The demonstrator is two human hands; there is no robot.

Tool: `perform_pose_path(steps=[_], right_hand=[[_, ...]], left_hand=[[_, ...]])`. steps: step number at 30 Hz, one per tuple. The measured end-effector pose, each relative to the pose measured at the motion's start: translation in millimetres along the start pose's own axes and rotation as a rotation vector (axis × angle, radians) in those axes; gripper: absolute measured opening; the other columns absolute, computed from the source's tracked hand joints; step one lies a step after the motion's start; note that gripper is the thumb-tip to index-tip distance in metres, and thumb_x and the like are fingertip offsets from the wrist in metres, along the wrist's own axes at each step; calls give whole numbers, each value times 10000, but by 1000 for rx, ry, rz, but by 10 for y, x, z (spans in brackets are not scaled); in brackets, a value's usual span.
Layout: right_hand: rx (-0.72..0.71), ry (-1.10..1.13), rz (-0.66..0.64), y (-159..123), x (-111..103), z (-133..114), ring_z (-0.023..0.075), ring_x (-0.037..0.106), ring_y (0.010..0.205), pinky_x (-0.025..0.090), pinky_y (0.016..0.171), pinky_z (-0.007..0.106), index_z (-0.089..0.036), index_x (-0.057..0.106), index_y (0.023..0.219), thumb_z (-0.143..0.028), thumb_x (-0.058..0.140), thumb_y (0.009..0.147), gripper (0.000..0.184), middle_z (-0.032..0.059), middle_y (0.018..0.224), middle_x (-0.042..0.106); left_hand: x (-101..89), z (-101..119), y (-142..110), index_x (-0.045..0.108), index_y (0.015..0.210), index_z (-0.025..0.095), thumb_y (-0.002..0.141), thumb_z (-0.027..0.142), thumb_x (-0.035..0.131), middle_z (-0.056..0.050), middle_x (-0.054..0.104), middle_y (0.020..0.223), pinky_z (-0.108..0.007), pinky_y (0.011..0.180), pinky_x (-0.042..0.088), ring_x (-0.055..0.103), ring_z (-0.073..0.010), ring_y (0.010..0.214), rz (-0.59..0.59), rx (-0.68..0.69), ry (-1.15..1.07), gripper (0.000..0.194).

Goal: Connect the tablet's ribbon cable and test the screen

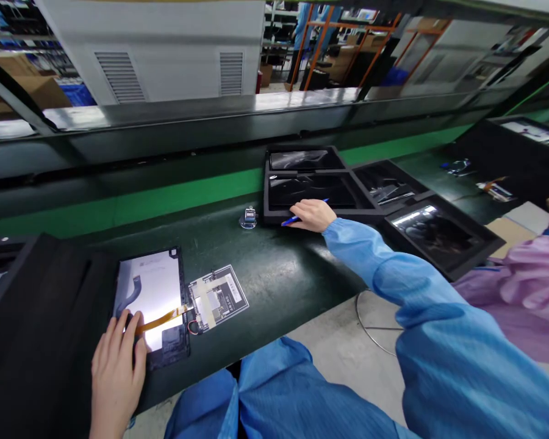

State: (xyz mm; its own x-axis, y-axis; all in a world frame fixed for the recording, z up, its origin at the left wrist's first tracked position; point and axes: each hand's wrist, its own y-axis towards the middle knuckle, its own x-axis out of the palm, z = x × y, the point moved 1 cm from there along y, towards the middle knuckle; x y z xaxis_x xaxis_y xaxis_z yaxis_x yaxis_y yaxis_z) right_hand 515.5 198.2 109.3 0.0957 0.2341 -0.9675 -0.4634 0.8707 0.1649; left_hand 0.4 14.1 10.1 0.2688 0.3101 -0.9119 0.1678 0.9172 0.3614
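Note:
My left hand [116,366] lies flat on the lower edge of an opened tablet [153,305] at the near left of the dark green bench. An orange flex cable [162,318] runs from the tablet to a circuit board with battery [217,297] lying beside it. My right hand [313,214], in a blue sleeve, reaches far forward and holds a blue pen [302,213] against the front edge of a black foam tray [269,213] that carries dark tablet screens.
Two more black trays with screens [434,235] lie to the right. A small clear object [248,218] sits left of the tray. A black foam block [32,317] stands at the near left. A person in a pink coat [526,292] sits at the right.

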Motion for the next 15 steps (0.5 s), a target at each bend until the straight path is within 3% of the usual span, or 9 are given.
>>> perform_pose_path(steps=[7, 15], right_hand=[[-86, 38, 42, -562, -173, -85, 203, 558, 640, 408, 619, 345, -222, 640, 743, -721, 366, 968, 612, 67, 666, 631], [-198, 218, 112, -1073, -193, -533, 152, 521, 523, 371, 462, 323, -248, 646, 727, -631, 525, 964, 466, 18, 621, 630]], left_hand=[[-28, -1, 10, 257, 1596, 254, 1003, 255, 420, -206, 449, 1551, -595, 1180, 330, 340, -390, 1496, 2, 14, -3, 615], [15, -102, -25, 148, 1624, 297, 998, 285, 428, -183, 377, 1604, -656, 1156, 343, 312, -437, 1495, -73, 18, -22, 687]])
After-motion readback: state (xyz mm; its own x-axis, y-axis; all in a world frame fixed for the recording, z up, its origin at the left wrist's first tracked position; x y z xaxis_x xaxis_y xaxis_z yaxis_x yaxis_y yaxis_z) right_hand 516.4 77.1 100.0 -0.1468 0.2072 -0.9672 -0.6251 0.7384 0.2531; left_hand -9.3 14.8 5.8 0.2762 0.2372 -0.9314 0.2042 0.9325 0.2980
